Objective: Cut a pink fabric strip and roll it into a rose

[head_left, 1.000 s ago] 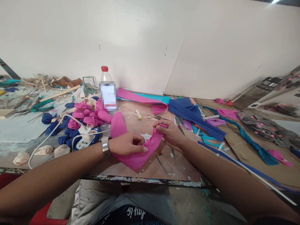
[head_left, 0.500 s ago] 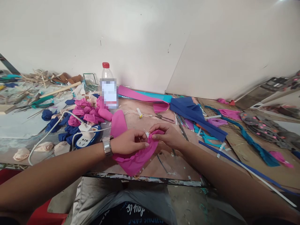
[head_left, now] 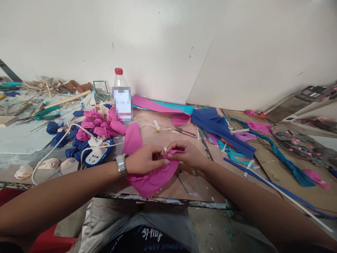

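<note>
A strip of bright pink crepe-like material (head_left: 151, 182) runs beneath my left wrist and up to my fingertips, its lower part hanging in a loose curve over the table. My left hand (head_left: 147, 159), with a metal watch on the wrist, pinches the gathered edge of the strip. Close beside it, my right hand (head_left: 188, 153) is closed on the strip's upper end between thumb and fingers. A small white bit shows between the two hands; I cannot make out what it is. Pink rosettes (head_left: 98, 123) and dark blue rosettes (head_left: 76, 149) lie piled to the left.
A blue and white power strip (head_left: 97, 158) with white cables sits left of my wrist. Behind stands a red-capped bottle (head_left: 119, 79). Green-handled pliers (head_left: 47, 114) lie far left. Dark blue material (head_left: 218, 128), scissors (head_left: 185, 132) and a white rod (head_left: 292, 196) are to the right.
The pink strip's upper edge has been folded over between my fingers and now points right under my right thumb. Both hands stay nearly in place.
</note>
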`<state>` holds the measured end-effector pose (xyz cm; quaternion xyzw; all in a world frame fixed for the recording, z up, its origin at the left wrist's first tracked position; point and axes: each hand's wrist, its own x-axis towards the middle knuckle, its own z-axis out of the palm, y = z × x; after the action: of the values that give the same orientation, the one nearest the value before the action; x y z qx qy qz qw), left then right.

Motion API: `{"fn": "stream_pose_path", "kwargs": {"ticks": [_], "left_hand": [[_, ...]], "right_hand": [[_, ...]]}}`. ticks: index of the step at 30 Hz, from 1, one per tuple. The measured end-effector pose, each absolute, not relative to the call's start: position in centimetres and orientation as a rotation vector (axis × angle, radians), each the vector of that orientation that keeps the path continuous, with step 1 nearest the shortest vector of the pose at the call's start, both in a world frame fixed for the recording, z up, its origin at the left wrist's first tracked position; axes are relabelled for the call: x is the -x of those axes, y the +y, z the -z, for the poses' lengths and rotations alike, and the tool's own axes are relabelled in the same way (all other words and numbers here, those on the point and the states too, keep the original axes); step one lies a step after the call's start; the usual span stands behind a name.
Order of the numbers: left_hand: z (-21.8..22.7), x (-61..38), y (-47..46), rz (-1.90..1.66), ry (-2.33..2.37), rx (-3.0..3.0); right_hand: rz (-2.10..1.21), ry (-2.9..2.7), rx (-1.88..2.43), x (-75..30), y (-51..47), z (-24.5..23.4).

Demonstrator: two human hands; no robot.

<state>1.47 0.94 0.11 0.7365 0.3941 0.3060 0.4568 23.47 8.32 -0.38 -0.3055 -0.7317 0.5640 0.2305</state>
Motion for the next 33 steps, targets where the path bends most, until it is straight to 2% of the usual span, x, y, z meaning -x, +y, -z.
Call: {"fn": "stream_pose_path", "kwargs": {"ticks": [23,33], "left_hand": [[0.11,-1.68,0.63,-0.828,1.087,-1.888],[0.2,-1.82,0.72,-0.85,1.1,-1.844]], "right_hand": [[-1.634,-1.917,0.853,-23.37,8.43,0.92],[-1.478,-1.979,0.909,-23.17,8.28,0.36]]}}
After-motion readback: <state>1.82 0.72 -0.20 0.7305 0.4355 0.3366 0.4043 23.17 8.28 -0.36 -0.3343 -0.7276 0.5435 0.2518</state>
